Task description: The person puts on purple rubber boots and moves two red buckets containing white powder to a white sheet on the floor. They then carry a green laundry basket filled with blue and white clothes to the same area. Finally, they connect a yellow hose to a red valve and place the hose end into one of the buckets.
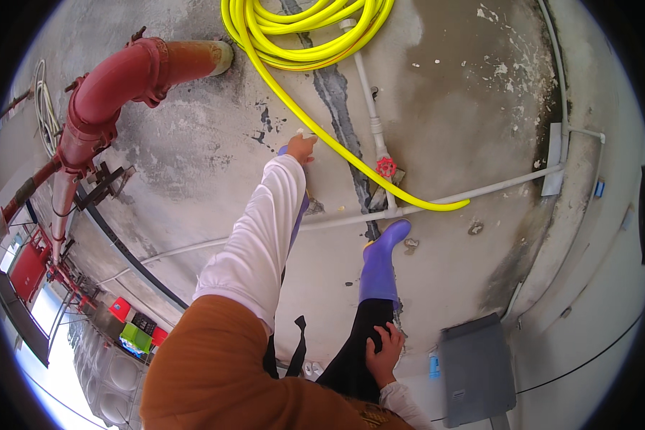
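My left hand (302,147) reaches forward and down at the end of a white sleeve, close to a yellow hose (351,161). Its fingers are bent, and a small whitish bit shows at the fingertips, too small to name. The hose runs from a coil (304,54) at the top and ends to the right, lying across a pale pipe. With fingers spread, my right hand (385,353) rests on my black-trousered right leg. A purple rubber boot (380,266) is on my right foot; my left boot (299,218) is mostly hidden behind my left arm.
A pale pipe (480,192) with a red valve wheel (385,167) crosses the concrete floor by my right boot. A thick red pipe (111,89) bends into the floor at left. A grey box (478,369) stands lower right; coloured crates (136,337) sit lower left.
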`<state>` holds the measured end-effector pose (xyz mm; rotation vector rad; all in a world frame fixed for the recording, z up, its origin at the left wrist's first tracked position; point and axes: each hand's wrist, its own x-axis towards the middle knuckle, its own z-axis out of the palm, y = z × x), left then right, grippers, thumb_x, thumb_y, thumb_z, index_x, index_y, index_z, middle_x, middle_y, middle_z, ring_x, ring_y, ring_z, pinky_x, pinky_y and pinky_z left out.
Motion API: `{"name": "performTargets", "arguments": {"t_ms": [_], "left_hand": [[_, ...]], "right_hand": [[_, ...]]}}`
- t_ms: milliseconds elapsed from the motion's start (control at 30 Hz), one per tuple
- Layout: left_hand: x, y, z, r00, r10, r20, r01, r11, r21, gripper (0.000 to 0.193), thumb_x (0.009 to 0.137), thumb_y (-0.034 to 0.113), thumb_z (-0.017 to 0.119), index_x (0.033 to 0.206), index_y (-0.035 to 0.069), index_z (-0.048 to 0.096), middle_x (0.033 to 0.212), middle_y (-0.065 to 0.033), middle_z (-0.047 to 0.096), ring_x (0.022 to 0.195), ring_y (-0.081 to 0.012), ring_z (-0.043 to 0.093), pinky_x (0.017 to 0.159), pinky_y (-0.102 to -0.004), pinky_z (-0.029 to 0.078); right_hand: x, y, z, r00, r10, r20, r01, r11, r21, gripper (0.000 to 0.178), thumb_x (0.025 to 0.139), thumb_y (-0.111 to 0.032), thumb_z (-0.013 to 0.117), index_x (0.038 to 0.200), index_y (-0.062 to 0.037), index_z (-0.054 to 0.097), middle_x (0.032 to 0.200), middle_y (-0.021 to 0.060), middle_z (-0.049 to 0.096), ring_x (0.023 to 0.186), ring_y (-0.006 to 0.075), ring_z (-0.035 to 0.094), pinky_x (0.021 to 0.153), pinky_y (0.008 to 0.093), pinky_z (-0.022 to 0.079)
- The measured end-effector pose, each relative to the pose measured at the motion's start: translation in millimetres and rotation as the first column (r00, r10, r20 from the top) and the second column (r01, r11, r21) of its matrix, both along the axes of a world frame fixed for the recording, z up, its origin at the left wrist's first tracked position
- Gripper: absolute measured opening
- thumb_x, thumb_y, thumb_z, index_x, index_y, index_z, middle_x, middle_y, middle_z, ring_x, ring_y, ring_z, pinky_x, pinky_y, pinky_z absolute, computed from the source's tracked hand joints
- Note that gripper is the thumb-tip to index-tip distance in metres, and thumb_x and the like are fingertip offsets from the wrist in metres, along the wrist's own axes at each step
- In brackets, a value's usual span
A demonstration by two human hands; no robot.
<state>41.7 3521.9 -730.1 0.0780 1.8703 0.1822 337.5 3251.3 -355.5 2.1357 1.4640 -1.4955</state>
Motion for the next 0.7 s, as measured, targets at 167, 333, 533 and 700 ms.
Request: {"name": "performTargets", "arguments": {"t_ms": [167, 333, 533, 700], "left_hand": [[29, 1, -27, 0.959, 0.274, 0.079, -0.274, 0.962, -0.012, 0.073, 0.079, 0.029, 0.065, 0.137, 0.01, 0.025, 0.116, -0.0086, 0.044, 0.095, -0.0206, 0.047, 0.077, -0.0379, 0.044], [20, 7, -44, 0.882, 0.395, 0.258, -0.417, 0.908, 0.034, 0.066, 0.079, 0.032, 0.066, 0.132, 0.019, 0.03, 0.123, -0.0069, 0.038, 0.098, -0.0205, 0.043, 0.083, -0.0373, 0.04], [27, 24, -27, 0.93, 0.291, 0.224, -0.306, 0.951, 0.034, 0.061, 0.079, 0.031, 0.066, 0.128, 0.019, 0.032, 0.12, -0.0043, 0.039, 0.096, -0.0207, 0.043, 0.078, -0.0367, 0.041], [56, 37, -42, 0.937, 0.348, 0.017, -0.348, 0.93, 0.118, 0.049, 0.078, 0.032, 0.066, 0.116, 0.016, 0.041, 0.107, -0.0037, 0.044, 0.091, -0.0201, 0.045, 0.074, -0.0353, 0.042]], "right_hand": [[10, 22, -3, 0.999, 0.042, 0.022, -0.041, 0.999, -0.015, 0.03, 0.07, -0.011, 0.062, 0.1, -0.0091, 0.057, 0.116, 0.0129, 0.045, 0.107, 0.0346, 0.038, 0.093, 0.0439, 0.031], [17, 30, -14, 0.998, -0.012, 0.054, 0.016, 0.997, -0.079, 0.028, 0.071, -0.012, 0.061, 0.099, -0.0072, 0.058, 0.114, 0.011, 0.047, 0.106, 0.0316, 0.04, 0.09, 0.0425, 0.033], [45, 90, -130, 0.874, -0.457, -0.164, 0.462, 0.887, -0.004, 0.028, 0.083, -0.012, 0.056, 0.11, -0.0047, 0.052, 0.11, 0.0095, 0.052, 0.093, 0.0218, 0.051, 0.083, 0.0331, 0.041], [43, 127, -241, 0.762, -0.6, -0.243, 0.598, 0.796, -0.089, 0.028, 0.086, -0.015, 0.055, 0.111, -0.0039, 0.051, 0.101, 0.0054, 0.056, 0.078, 0.0091, 0.053, 0.066, 0.0225, 0.045]]}}
